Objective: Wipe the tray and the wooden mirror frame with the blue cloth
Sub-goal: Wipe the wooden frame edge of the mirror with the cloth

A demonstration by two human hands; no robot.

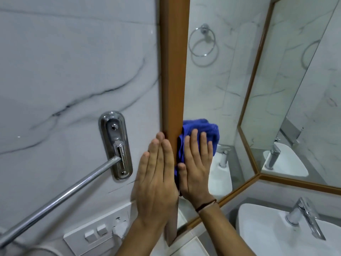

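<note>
One towel bar [60,197] left of frame [174,71], basin [262,237] lower right

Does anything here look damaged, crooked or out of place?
Nothing clearly wrong. The brown wooden mirror frame looks straight and unmarked; the right hand presses the blue cloth beside it. A thin dark line on the marble wall may be veining or a scratch.

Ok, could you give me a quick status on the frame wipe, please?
Left hand flat beside wooden frame. Right hand presses blue cloth on frame's mirror side. Towel rail left, clear of frame.
</note>
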